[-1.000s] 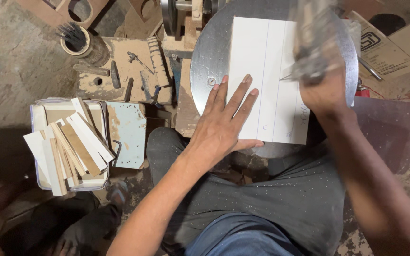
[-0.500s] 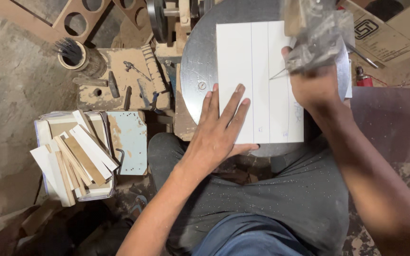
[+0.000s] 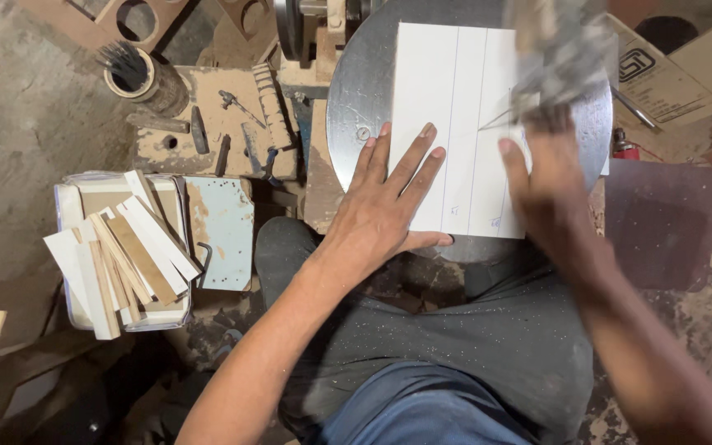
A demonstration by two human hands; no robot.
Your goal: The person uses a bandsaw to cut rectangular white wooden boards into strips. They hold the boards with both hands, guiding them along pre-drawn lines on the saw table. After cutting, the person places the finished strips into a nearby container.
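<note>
Head view: a white board (image 3: 459, 124) lies flat on a round metal disc (image 3: 356, 91), its long axis running straight away from the person, with thin pencil lines drawn along that same direction. The left hand (image 3: 385, 206) rests on the board's near left part, palm down and fingers spread wide and straight, gripping nothing, only pressing the sheet against the disc. The board stretches forward and to the right of this hand. The right hand (image 3: 550, 194) is blurred; it hovers over the board's right strip, close to its near edge, and reaches up towards a greyish tool (image 3: 558, 58) above the far right part. Whether the fingers close on that tool cannot be told through the blur. A thin point (image 3: 500, 122) from the tool meets the board beside the right-hand line. Of the two hands, the left is the one lying squarely on the board. On the floor to the left, a tray (image 3: 67, 198) holds loose wood strips (image 3: 129, 255).
</note>
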